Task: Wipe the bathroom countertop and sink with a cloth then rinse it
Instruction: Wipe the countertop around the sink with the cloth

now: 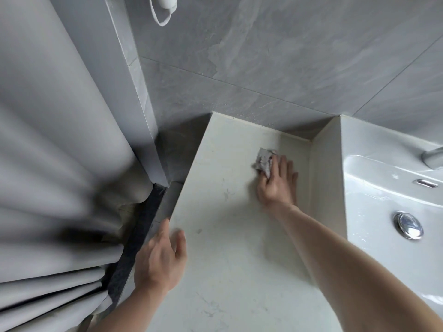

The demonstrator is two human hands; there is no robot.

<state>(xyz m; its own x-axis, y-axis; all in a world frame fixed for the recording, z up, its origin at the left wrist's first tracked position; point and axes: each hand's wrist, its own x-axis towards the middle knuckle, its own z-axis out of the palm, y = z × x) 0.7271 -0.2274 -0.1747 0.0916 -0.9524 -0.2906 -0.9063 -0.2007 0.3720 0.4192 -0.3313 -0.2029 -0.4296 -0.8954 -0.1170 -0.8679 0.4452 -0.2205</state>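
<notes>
A cream countertop (230, 212) runs from the tiled back wall toward me. My right hand (278, 183) lies flat on its far part, fingers straight, pressing a small grey cloth (263, 161) onto the surface; most of the cloth is hidden under the fingers. My left hand (160, 255) rests on the counter's left edge with relaxed fingers and holds nothing. To the right sits the white sink (383, 200), wet, with a chrome drain plug (408, 225) in its bowl and an overflow slot (424, 183) above it.
A grey shower curtain (60, 164) hangs close on the left beside a tiled wall corner (143, 104). A dark sill strip (136, 238) lies between curtain and counter. The chrome faucet (434, 158) is cut off at the right edge. A raised cream ledge (326, 178) separates counter and sink.
</notes>
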